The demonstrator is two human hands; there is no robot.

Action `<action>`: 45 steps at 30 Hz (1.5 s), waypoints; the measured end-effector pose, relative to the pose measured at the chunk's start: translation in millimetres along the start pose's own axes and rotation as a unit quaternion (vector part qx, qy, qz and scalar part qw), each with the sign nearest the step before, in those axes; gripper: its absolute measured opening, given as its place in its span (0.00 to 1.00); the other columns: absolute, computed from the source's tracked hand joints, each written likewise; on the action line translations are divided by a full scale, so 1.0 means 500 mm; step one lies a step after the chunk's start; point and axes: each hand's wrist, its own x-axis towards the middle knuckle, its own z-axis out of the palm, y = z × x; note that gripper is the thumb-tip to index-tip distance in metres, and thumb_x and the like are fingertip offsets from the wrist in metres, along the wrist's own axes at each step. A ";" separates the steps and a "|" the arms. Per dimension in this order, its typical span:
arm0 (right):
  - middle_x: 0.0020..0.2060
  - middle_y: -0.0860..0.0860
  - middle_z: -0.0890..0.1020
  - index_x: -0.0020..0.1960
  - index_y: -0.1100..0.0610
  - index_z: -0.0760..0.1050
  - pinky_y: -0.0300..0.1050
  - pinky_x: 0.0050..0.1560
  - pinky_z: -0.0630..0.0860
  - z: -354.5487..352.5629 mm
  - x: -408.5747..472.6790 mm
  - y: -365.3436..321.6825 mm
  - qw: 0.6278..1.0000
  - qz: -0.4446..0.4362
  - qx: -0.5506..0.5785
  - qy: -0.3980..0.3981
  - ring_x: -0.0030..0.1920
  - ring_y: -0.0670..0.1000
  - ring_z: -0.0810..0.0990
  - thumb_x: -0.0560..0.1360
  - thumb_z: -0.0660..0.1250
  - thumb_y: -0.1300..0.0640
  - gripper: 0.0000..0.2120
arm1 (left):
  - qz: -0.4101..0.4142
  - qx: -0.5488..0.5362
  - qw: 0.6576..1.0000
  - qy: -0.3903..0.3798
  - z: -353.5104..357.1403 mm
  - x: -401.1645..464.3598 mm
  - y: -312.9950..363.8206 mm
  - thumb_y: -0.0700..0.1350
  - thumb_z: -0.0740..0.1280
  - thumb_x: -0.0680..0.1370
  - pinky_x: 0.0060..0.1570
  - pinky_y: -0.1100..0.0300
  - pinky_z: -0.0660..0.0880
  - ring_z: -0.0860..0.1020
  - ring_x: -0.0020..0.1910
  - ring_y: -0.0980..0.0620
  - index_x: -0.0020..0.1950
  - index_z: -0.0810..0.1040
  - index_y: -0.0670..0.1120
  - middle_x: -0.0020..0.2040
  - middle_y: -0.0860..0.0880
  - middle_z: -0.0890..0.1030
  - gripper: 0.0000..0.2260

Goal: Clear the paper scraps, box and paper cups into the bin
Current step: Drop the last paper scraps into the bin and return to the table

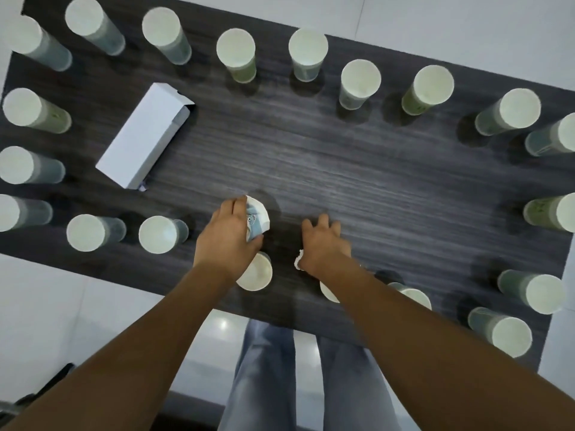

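The left hand [228, 236] has its grip closed around crumpled white and blue paper scraps [257, 219] above the dark wooden bench [342, 169]. The right hand [322, 244] clenches a small white paper scrap [299, 261]. The white rectangular cardboard box [146, 136] lies at the left. White paper cups [308, 52] stand around the bench edges.

Twenty paper cups [236, 46], one box [143, 138], two paper scraps [259, 217].
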 end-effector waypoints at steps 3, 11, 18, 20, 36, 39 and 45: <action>0.65 0.56 0.59 0.70 0.52 0.60 0.55 0.54 0.74 0.015 0.022 -0.017 0.999 0.010 -0.042 0.000 0.66 0.60 0.60 0.71 0.72 0.56 0.32 | 0.008 -0.009 1.000 -0.004 0.002 0.008 -0.022 0.49 0.70 0.75 0.60 0.49 0.72 0.70 0.65 0.45 0.74 0.59 0.46 0.68 0.46 0.68 0.32; 0.67 0.56 0.64 0.66 0.55 0.69 0.52 0.51 0.76 0.003 0.041 -0.019 0.998 0.018 0.035 0.057 0.68 0.58 0.62 0.75 0.67 0.60 0.20 | 0.032 -0.029 0.999 -0.013 -0.004 0.040 -0.045 0.49 0.71 0.74 0.61 0.50 0.73 0.70 0.66 0.47 0.74 0.60 0.47 0.69 0.47 0.68 0.32; 0.64 0.55 0.68 0.67 0.53 0.67 0.49 0.48 0.72 -0.089 0.097 -0.051 0.978 -0.001 0.156 0.142 0.65 0.57 0.65 0.76 0.65 0.58 0.20 | 0.036 -0.024 0.999 -0.001 -0.034 0.075 -0.062 0.50 0.71 0.74 0.60 0.49 0.74 0.71 0.65 0.46 0.73 0.62 0.47 0.67 0.47 0.70 0.31; 0.65 0.54 0.66 0.69 0.51 0.65 0.51 0.51 0.75 -0.097 0.101 -0.060 0.979 -0.008 0.140 0.147 0.66 0.58 0.63 0.75 0.68 0.55 0.24 | 0.033 -0.024 0.999 0.003 -0.040 0.083 -0.069 0.50 0.71 0.74 0.58 0.48 0.75 0.71 0.64 0.46 0.73 0.62 0.47 0.67 0.47 0.70 0.31; 0.68 0.50 0.65 0.69 0.49 0.68 0.53 0.55 0.77 -0.003 0.059 -0.090 0.984 -0.011 0.043 0.174 0.66 0.57 0.62 0.77 0.62 0.66 0.23 | 0.009 -0.041 0.999 0.013 -0.047 0.066 -0.123 0.49 0.72 0.73 0.61 0.50 0.72 0.71 0.65 0.46 0.73 0.62 0.48 0.68 0.47 0.69 0.32; 0.66 0.51 0.67 0.66 0.51 0.71 0.52 0.53 0.78 -0.019 0.041 -0.087 0.984 -0.021 0.055 0.168 0.64 0.57 0.64 0.78 0.60 0.67 0.20 | -0.007 -0.053 0.998 0.011 -0.054 0.045 -0.119 0.49 0.72 0.73 0.62 0.49 0.71 0.71 0.65 0.46 0.73 0.62 0.49 0.68 0.47 0.69 0.32; 0.63 0.53 0.69 0.67 0.50 0.71 0.49 0.48 0.73 -0.103 -0.069 -0.135 0.981 -0.082 0.055 0.166 0.60 0.59 0.67 0.75 0.58 0.72 0.26 | -0.024 -0.043 0.999 0.011 -0.131 -0.043 -0.101 0.50 0.72 0.73 0.61 0.48 0.72 0.69 0.67 0.46 0.74 0.60 0.49 0.69 0.47 0.68 0.33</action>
